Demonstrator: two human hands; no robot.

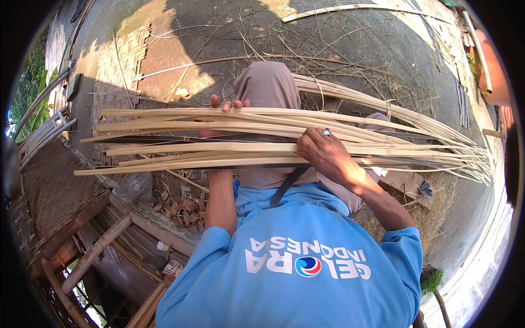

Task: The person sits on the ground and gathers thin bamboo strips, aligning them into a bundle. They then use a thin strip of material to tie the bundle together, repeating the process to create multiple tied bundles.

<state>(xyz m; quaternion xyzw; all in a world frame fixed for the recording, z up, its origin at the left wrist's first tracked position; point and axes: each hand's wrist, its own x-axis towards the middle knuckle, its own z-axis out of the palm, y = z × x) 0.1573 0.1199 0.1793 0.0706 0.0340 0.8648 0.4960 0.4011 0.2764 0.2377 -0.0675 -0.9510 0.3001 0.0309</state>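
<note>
A loose bundle of long, pale bamboo strips (229, 146) lies crosswise over my lap, fanned into several layers on the left and drawn closer together at the far right. A few dark strips (158, 140) run among them. My left hand (228, 104) supports the bundle from below, its fingertips curled up over the far edge; the strips hide most of the palm. From above, my right hand (324, 152), with a ring on one finger, grips the nearer strips right of the middle, its fingers bent down around them.
Beyond my knee (268, 82), a second bundle of strips (344, 94) rests on the ground. Thin shavings (350, 49) litter the concrete floor. A woven bamboo mat (117, 71) lies at the far left, and a bamboo frame (98, 254) stands at the near left, close to dry leaves (186, 210).
</note>
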